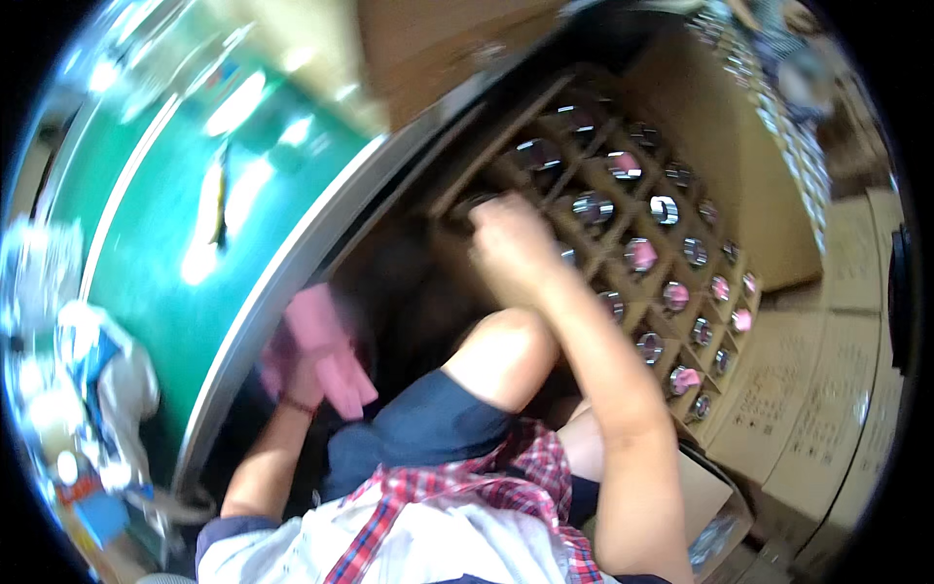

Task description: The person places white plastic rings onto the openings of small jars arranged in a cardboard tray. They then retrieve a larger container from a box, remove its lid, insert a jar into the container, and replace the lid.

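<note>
My left hand (304, 378) is beside the green table's edge, closed around a pink cloth (326, 336) whose end hangs loose over the wrist side. Reaching forward, my right hand (511, 238) is over the near left corner of a divided cardboard box (773, 214). Its fingers are bent down at a cell, by a dark round shape; what they grip is blurred and partly hidden. Shiny round metal-rimmed items, such as a round metal piece (593, 207), stand in the cells. Pink material (640, 255) shows inside several of them.
A green tabletop (146, 282) with a metal rim runs along my left, with a yellow-handled tool (216, 200) on it. Crumpled white cloth or plastic (107, 360) lies at its far left. Closed cartons (808, 389) stand on the right. A brown board (438, 49) is ahead.
</note>
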{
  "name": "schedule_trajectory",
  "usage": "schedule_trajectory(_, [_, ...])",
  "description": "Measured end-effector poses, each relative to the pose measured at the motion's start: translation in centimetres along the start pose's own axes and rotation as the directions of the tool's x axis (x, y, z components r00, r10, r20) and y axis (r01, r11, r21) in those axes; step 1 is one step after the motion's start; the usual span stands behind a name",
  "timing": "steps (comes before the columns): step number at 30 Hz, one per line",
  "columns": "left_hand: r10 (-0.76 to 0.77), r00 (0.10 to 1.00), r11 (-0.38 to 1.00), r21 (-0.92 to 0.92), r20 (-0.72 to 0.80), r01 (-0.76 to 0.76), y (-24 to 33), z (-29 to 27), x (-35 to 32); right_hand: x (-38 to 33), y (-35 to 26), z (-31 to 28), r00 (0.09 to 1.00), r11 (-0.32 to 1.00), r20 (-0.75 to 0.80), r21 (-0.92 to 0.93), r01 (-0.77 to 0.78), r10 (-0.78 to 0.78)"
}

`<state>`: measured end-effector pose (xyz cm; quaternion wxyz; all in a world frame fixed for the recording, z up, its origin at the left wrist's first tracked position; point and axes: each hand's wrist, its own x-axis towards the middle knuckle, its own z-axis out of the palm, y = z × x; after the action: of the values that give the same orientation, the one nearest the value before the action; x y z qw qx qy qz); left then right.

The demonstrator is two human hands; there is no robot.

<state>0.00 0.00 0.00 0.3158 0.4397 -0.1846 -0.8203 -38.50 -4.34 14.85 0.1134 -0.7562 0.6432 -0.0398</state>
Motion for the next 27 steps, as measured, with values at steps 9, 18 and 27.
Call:
schedule_trajectory(9, [0.075, 0.849, 0.947, 0.303, -0.523, 0.103, -6.4, -20.7, -4.9, -1.1, -3.5, 2.8, 0.982, 0.945, -0.184, -0.315, -0.092, 0.035])
schedule_trajectory(18, [0.257, 0.878, 0.469, 0.847, -0.403, 0.251, -7.8, -25.5, 3.4, -0.4, -4.3, 4.3, 0.919, 0.951, -0.361, -0.194, -0.241, 0.159])
schedule_trajectory(27, [0.263, 0.936, 0.538, 0.841, -0.233, 0.058, -7.4, -22.5, 1.3, -0.6, -4.7, 1.9, 0.834, 0.992, -0.537, 0.058, -0.113, 0.126])
